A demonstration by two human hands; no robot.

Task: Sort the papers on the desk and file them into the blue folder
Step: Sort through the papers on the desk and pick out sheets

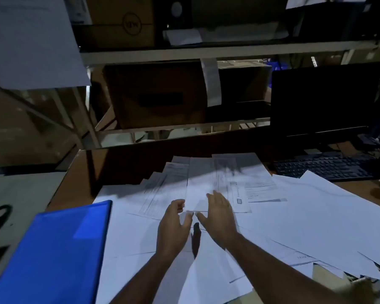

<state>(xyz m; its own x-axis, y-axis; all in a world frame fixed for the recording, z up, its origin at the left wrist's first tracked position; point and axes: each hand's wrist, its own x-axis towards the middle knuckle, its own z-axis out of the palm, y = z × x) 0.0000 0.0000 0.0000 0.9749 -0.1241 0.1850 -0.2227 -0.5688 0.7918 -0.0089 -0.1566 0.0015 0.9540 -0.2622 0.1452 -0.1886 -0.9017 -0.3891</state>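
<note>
Papers (294,207) cover the desk (79,170); blue folder (59,249) lies closed beside them.

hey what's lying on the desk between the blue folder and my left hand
Only loose white papers: sheets cover the stretch from the blue folder to the left hand, seen in the head view.

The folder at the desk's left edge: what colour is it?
Plain bright blue folder, shown in the head view.

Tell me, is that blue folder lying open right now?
No. The blue folder lies closed at the desk's left edge, its cover flat, while both hands work on the loose papers beside it.
</note>
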